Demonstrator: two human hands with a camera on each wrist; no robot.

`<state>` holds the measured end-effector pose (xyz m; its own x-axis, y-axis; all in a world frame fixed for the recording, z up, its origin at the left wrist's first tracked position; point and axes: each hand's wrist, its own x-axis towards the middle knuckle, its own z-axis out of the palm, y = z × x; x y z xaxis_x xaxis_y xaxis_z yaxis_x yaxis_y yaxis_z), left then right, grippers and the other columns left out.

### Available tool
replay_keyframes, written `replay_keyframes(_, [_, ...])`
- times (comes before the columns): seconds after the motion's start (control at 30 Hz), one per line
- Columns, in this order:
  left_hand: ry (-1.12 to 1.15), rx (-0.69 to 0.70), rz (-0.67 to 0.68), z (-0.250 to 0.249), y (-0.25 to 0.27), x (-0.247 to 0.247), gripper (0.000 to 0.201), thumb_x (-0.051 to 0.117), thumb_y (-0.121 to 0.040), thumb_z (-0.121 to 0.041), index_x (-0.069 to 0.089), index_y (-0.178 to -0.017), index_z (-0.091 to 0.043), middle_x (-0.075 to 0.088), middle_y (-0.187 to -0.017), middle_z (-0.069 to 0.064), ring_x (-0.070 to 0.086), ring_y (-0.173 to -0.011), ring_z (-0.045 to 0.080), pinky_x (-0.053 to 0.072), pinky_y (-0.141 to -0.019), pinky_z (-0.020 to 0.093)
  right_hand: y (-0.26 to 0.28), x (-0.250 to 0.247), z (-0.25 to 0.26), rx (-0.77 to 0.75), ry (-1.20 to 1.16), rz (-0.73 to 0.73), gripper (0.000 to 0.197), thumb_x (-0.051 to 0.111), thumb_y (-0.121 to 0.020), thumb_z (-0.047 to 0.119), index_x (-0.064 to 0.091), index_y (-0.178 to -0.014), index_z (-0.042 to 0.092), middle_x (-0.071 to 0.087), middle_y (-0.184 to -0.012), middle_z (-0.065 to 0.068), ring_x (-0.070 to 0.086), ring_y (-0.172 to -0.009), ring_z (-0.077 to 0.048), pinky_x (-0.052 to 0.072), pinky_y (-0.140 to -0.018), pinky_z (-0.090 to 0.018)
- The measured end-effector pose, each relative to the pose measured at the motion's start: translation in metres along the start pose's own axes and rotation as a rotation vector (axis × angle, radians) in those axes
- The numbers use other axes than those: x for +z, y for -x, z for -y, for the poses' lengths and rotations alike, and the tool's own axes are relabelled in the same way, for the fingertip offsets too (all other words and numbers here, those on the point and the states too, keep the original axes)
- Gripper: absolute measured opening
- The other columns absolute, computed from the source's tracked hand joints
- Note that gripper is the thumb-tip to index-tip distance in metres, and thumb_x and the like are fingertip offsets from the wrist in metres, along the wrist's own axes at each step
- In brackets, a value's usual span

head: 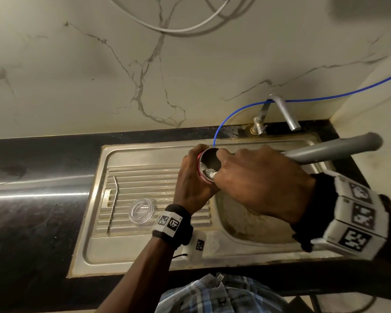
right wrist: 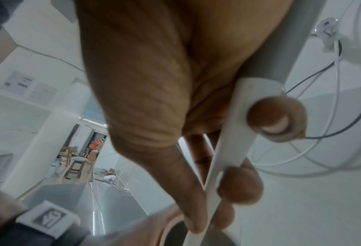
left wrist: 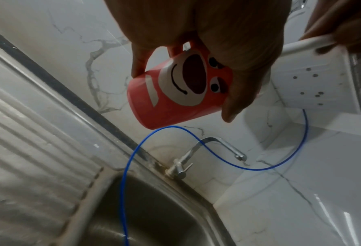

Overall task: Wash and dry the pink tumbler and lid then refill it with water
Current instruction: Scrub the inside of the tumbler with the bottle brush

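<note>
Washing stage, mid-scrub by my reading. Left hand (head: 191, 177) wraps its fingers round the pink tumbler (left wrist: 175, 93), held tilted above the sink basin (head: 246, 222), mouth toward the person. Right hand (head: 260, 179) has its fingers clamped on the bottle brush (head: 334, 147), grey handle sticking out to the right, white bristle head down inside the steel interior. Clear lid (head: 141, 210) lies on the ribbed drainboard (head: 145, 177), beside a bent metal straw (head: 112, 204); whether the lid is washed yet cannot be told. Tap (head: 282, 109) shows no water running. Left to do, judging so: rinse, dry both pieces, refill. No readable writing; the tumbler carries a cartoon bear face, the wristbands square coded markers.
</note>
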<state>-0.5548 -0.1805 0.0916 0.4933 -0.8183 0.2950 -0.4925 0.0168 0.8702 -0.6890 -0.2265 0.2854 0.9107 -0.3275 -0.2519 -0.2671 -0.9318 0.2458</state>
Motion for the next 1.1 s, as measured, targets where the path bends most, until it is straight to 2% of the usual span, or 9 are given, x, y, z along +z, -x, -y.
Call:
replay_keyframes(0.1, [0.022, 0.010, 0.007, -0.016, -0.005, 0.001, 0.069, 0.078, -0.075, -0.039, 0.047, -0.137, -0.041, 0.069, -0.127, -0.005, 0.066, -0.115, 0.024, 0.056, -0.092, 0.042, -0.013, 0.019, -0.002, 0.023, 0.036, -0.123, 0.016, 0.074, -0.065, 0.006, 0.065, -0.061, 0.018, 0.057, -0.069, -0.008, 0.052, -0.043, -0.025, 0.025, -0.049, -0.027])
replay_keyframes(0.23, [-0.024, 0.025, 0.002, -0.006, -0.008, -0.002, 0.080, 0.089, -0.070, -0.035, 0.049, -0.139, -0.041, 0.066, -0.133, -0.008, 0.065, -0.120, 0.023, 0.056, -0.095, 0.043, -0.010, 0.011, -0.011, -0.043, -0.052, -0.049, 0.009, 0.058, -0.098, 0.010, 0.065, -0.103, 0.014, 0.059, -0.104, -0.010, 0.061, -0.073, -0.025, 0.035, -0.055, -0.034])
replay_keyframes(0.43, [-0.076, -0.008, 0.012, 0.027, 0.008, -0.006, 0.094, 0.101, -0.067, -0.023, 0.048, -0.143, -0.030, 0.063, -0.137, -0.004, 0.064, -0.122, 0.024, 0.056, -0.097, 0.049, 0.001, -0.010, -0.021, -0.116, -0.066, 0.009, 0.019, 0.030, -0.105, 0.016, 0.038, -0.090, 0.024, 0.031, -0.094, -0.003, 0.024, -0.060, -0.011, 0.045, -0.066, -0.035])
replay_keyframes(0.63, [-0.120, -0.004, 0.121, 0.004, 0.009, 0.010, 0.078, 0.097, -0.067, -0.033, 0.060, -0.135, -0.026, 0.053, -0.119, -0.026, 0.060, -0.113, 0.013, 0.055, -0.089, 0.042, -0.015, 0.009, -0.016, -0.100, -0.074, 0.032, 0.031, 0.031, -0.109, 0.018, 0.059, -0.122, 0.013, 0.056, -0.115, -0.008, 0.059, -0.100, -0.027, 0.045, -0.077, -0.038])
replay_keyframes(0.73, [-0.134, 0.004, 0.134, 0.004, 0.011, 0.006, 0.081, 0.096, -0.066, -0.031, 0.053, -0.134, -0.038, 0.051, -0.119, -0.043, 0.061, -0.114, 0.014, 0.055, -0.089, 0.038, -0.018, 0.015, -0.020, -0.110, -0.091, 0.037, 0.027, 0.035, -0.109, 0.019, 0.058, -0.121, 0.014, 0.055, -0.118, -0.005, 0.055, -0.096, -0.021, 0.049, -0.085, -0.036])
replay_keyframes(0.87, [-0.136, -0.013, 0.112, 0.018, 0.015, -0.005, 0.093, 0.098, -0.063, -0.019, 0.046, -0.135, -0.048, 0.059, -0.124, -0.024, 0.063, -0.114, 0.019, 0.056, -0.091, 0.048, -0.006, 0.000, -0.028, -0.122, -0.040, 0.034, 0.023, 0.034, -0.106, 0.019, 0.053, -0.118, 0.019, 0.034, -0.102, 0.001, 0.036, -0.085, -0.016, 0.030, -0.063, -0.025])
replay_keyframes(0.97, [-0.109, -0.022, 0.110, 0.018, 0.014, -0.005, 0.099, 0.098, -0.063, -0.016, 0.043, -0.130, -0.064, 0.067, -0.126, -0.013, 0.066, -0.111, 0.019, 0.057, -0.090, 0.044, 0.001, -0.010, -0.027, -0.121, -0.050, -0.018, 0.038, 0.025, -0.097, 0.013, 0.062, -0.103, 0.016, 0.054, -0.097, -0.004, 0.046, -0.072, -0.019, 0.012, -0.048, -0.025])
replay_keyframes(1.03, [-0.099, -0.043, 0.126, 0.010, 0.012, -0.002, 0.102, 0.098, -0.062, -0.017, 0.039, -0.125, -0.072, 0.068, -0.124, -0.013, 0.067, -0.110, 0.017, 0.056, -0.088, 0.040, -0.004, -0.001, -0.024, -0.158, -0.004, -0.056, 0.042, 0.023, -0.099, 0.013, 0.064, -0.107, 0.013, 0.061, -0.107, -0.007, 0.062, -0.083, -0.022, 0.032, -0.053, -0.029])
replay_keyframes(1.1, [-0.098, -0.054, 0.166, 0.001, 0.011, 0.002, 0.094, 0.098, -0.062, -0.025, 0.044, -0.127, -0.065, 0.066, -0.125, -0.014, 0.066, -0.113, 0.017, 0.057, -0.089, 0.044, -0.012, 0.014, -0.022, -0.157, -0.023, -0.019, 0.033, 0.028, -0.107, 0.018, 0.058, -0.120, 0.015, 0.057, -0.121, -0.004, 0.062, -0.105, -0.023, 0.046, -0.076, -0.036])
